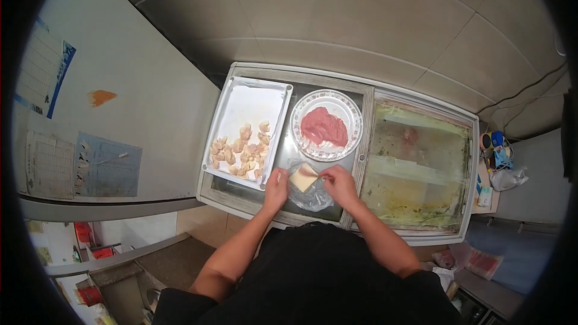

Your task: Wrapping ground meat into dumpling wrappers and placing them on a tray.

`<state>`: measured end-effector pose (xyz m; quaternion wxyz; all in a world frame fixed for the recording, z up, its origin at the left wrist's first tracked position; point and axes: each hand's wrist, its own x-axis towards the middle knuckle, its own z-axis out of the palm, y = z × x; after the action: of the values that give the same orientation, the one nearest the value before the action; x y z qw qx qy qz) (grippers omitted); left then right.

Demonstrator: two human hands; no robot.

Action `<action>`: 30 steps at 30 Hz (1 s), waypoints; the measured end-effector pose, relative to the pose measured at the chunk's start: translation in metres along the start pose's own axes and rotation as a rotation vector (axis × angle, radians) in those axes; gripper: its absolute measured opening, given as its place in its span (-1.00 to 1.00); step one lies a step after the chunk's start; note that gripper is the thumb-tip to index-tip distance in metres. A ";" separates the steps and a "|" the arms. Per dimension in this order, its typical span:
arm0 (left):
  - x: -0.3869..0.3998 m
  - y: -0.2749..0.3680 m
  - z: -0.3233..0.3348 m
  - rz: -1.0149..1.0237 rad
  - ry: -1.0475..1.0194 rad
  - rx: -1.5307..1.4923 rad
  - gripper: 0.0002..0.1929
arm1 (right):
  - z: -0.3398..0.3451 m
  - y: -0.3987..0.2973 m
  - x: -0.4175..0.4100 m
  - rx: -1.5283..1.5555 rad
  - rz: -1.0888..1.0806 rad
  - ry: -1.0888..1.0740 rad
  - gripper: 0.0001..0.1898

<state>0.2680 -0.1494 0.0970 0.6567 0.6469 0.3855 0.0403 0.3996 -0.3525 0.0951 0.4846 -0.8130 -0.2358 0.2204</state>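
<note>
A square stack of pale dough wrappers (304, 179) lies on a crumpled clear plastic bag (312, 201) just in front of me. There is a pinkish patch on the upper part of the top wrapper. My right hand (339, 186) is at the stack's right corner, its fingertips pinched on a small thin object, too small to identify. My left hand (276, 189) is beside the stack's left side, close to the tray's edge; its curled fingers hide whether it holds anything. Beyond the stack, a patterned round plate (299, 148) bears a mound of pink minced meat (323, 127).
To the left, a white tray (257, 99) holds several folded filled dumplings (248, 155) in its near half. Everything rests on a chest freezer with a framed glass lid (417, 162). A tiled wall (338, 4) stands behind, and a pale cabinet (149, 113) at left.
</note>
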 end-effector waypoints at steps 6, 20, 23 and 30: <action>-0.007 -0.006 0.001 -0.061 0.025 0.116 -0.67 | -0.007 -0.006 -0.011 -0.042 -0.112 -0.117 -0.72; 0.009 0.015 0.032 -0.234 -0.216 -0.046 -0.75 | -0.024 -0.024 -0.009 0.188 0.055 -0.229 -0.77; 0.012 0.024 0.021 -0.159 -0.172 -0.067 -0.76 | -0.057 -0.008 0.013 -0.029 0.017 -0.223 -0.75; 0.014 0.014 0.011 0.273 -0.121 0.310 -0.64 | -0.106 0.035 0.056 -0.404 -0.123 0.187 -0.79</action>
<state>0.2904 -0.1480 0.1017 0.5600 0.7874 0.2558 0.0301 0.5123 -0.4056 0.1027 0.3440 -0.8946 -0.2785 0.0625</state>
